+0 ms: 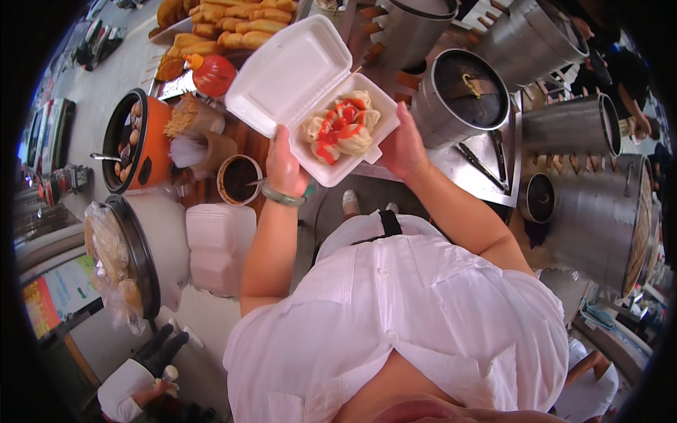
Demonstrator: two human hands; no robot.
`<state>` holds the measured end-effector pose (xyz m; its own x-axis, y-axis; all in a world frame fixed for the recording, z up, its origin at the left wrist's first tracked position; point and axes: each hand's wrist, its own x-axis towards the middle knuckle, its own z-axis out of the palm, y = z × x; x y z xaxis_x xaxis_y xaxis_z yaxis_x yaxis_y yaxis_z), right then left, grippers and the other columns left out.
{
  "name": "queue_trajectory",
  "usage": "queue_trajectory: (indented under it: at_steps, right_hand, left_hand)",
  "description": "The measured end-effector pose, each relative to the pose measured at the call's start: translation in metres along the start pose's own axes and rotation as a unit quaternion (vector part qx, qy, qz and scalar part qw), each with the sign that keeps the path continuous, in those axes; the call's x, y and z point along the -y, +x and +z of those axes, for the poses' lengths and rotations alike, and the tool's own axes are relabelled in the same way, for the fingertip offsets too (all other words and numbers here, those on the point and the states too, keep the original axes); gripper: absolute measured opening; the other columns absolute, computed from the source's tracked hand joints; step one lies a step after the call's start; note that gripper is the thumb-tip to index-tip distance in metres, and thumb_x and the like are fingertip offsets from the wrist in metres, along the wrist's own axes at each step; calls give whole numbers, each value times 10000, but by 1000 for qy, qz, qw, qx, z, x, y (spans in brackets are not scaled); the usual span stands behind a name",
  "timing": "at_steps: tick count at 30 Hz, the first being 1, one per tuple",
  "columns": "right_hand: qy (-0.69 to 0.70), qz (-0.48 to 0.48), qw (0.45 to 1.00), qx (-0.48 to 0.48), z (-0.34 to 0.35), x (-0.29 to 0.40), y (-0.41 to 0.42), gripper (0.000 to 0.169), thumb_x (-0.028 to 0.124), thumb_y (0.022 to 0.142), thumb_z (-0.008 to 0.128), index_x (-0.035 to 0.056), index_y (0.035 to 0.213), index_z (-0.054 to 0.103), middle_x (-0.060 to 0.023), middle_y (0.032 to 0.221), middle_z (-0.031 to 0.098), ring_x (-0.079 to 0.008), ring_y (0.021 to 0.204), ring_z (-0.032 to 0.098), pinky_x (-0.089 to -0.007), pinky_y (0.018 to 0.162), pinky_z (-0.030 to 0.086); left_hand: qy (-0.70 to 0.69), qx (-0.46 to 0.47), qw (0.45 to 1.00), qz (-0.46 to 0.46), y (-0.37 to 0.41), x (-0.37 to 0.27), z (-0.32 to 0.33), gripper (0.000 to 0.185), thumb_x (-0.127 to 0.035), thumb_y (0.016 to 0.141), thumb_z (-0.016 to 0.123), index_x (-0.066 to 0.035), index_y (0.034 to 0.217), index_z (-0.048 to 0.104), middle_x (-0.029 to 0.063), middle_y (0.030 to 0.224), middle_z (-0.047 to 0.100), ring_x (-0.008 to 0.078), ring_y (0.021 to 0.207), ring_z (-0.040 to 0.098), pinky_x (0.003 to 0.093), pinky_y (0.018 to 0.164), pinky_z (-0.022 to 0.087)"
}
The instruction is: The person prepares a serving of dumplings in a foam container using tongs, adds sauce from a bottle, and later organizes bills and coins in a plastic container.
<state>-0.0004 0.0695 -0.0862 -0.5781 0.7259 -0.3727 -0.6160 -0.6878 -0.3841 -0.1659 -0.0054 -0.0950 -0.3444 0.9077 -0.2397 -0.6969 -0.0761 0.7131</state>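
Observation:
A white foam takeaway box [288, 74] is held up between my two hands, its lid folded back to the upper left. Several pale steamed buns [357, 138], streaked with red sauce, fill its base. A thin wooden stick shows at the hinge side. My left hand [286, 164] grips the near left edge of the box, thumb up, with a green bangle on the wrist. My right hand [406, 145] supports the right edge; its fingers are partly hidden beneath the box.
Fried dough sticks [254, 24] and a red squeeze bottle [216, 75] lie beyond the box. Leftward are an orange cooker [151, 150] of eggs, a dark sauce tub [238, 181] and stacked foam boxes [221, 224]. Metal pots [436, 113] and black tongs [480, 165] stand to the right.

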Motion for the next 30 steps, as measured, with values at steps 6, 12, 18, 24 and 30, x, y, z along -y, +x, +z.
queue_trajectory:
  at_steps: [6,12,18,24,30]
  right_hand:
    - [-92,5,996,-18,2,46,10,529,438,891,317,-1,1165,423,-156,1131,502,-271,997,537,-389,842,459]
    - [-298,26,954,-16,27,90,10,518,456,881,339,10,1092,497,-130,1010,575,-240,859,596,-365,780,489]
    - [-197,-33,980,22,23,124,-20,517,453,869,364,-1,1063,519,-118,1008,579,-218,891,576,-342,779,467]
    - [-158,-128,969,139,-6,130,-53,349,275,905,386,-5,1065,521,-84,981,586,-150,874,566,-277,759,451]
    - [-259,-143,952,75,-9,141,-48,294,253,875,476,21,1046,533,-25,890,585,-80,742,560,-216,626,460]
  left_hand:
    - [-135,273,951,-48,-19,-17,39,511,-285,871,424,-5,1272,278,134,1278,372,257,1165,381,368,983,312]
    - [-5,146,986,-76,-2,-22,68,569,-425,845,436,-28,1245,361,112,1230,440,257,1117,438,369,928,376]
    - [9,233,958,-169,9,-4,108,563,-383,820,534,-25,1221,371,109,1148,504,231,1028,511,355,886,410]
    - [44,187,974,-119,20,21,138,520,-288,806,587,-26,1207,384,81,1134,506,211,1015,506,344,885,410]
    - [87,169,978,-89,36,30,148,494,-224,807,588,-26,1209,380,85,1133,496,205,1037,486,340,896,396]
